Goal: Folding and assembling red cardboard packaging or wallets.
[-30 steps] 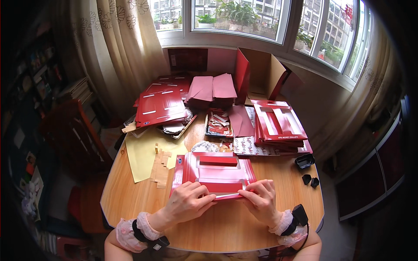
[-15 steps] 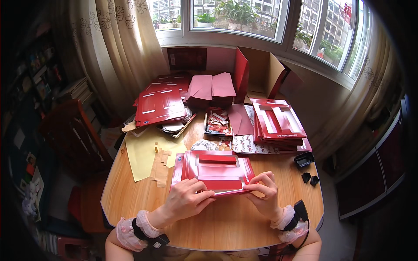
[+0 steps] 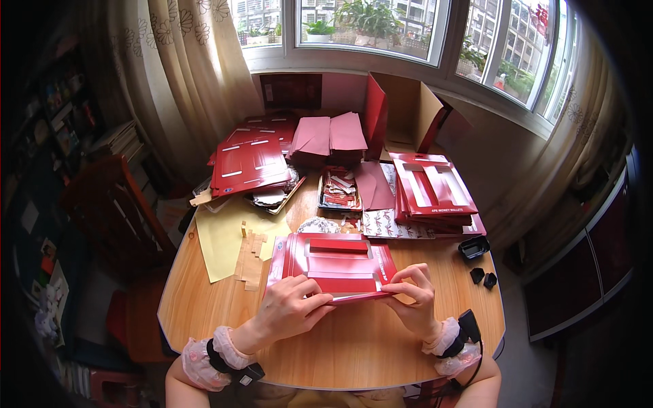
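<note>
Two hands work one red card blank (image 3: 337, 262), which lies flat on the table (image 3: 381, 347) at its near middle, just in front of you. Your left hand (image 3: 292, 309) presses the near edge of the blank, fingers curled over the fold; your right hand (image 3: 411, 292) pinches the near right corner, thumb and fingertips closed on the card. Judged from this pose, the step in hand is creasing the near flap along its score line. The next move calls for an even press along the whole edge, so the flap bends straight and does not buckle at the cut-outs.

The blank is glossy red with paler pink panels, a long slot-like cut-out near its far side, and folded strips across its middle. Its left end overlaps a tan strip (image 3: 250, 255) on a yellow sheet (image 3: 221, 238). Far left sits a stack of flat red blanks (image 3: 248, 163); far right, a second stack (image 3: 432, 187). Small black items (image 3: 474, 247) lie right of the blank, apart from it.
</note>
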